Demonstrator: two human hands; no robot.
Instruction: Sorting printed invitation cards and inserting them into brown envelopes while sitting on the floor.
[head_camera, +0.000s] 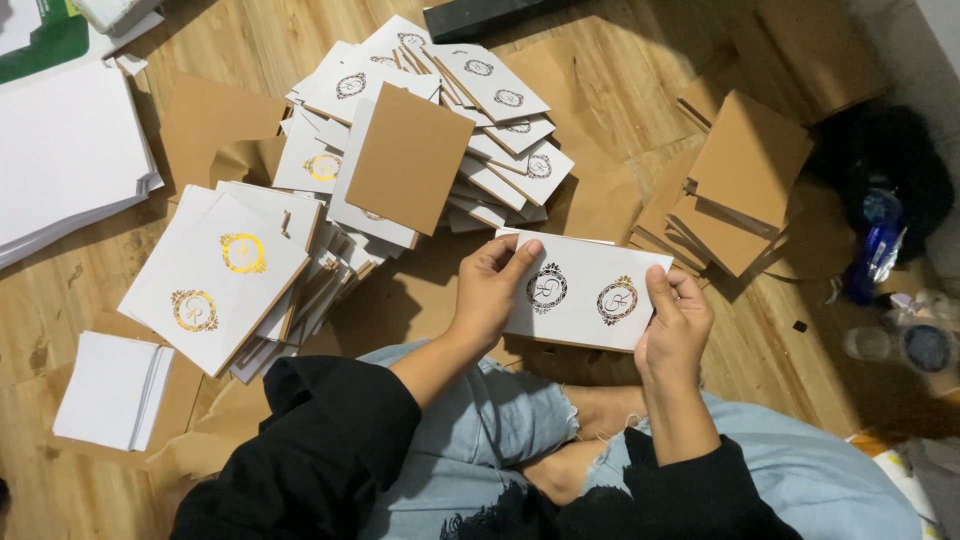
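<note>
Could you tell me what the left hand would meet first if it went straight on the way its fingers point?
Probably the heap of white emblem cards, topped by a brown card, beyond the left hand; heights are unclear.

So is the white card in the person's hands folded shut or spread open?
Spread open: the white card lies flat between the left hand and right hand, both round emblems showing side by side.

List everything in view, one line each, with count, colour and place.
held card: one, white with two round emblems, in both hands
card heap: many, white with brown backs, top centre
emblem card pile: several, white with gold emblems, left
brown boards: a stack, right
white sheets: a stack, far left
small white stack: one, lower left
blue bottle: one, far right
wooden floor: brown
left hand: grip on card's left edge
right hand: grip on card's right edge
</note>
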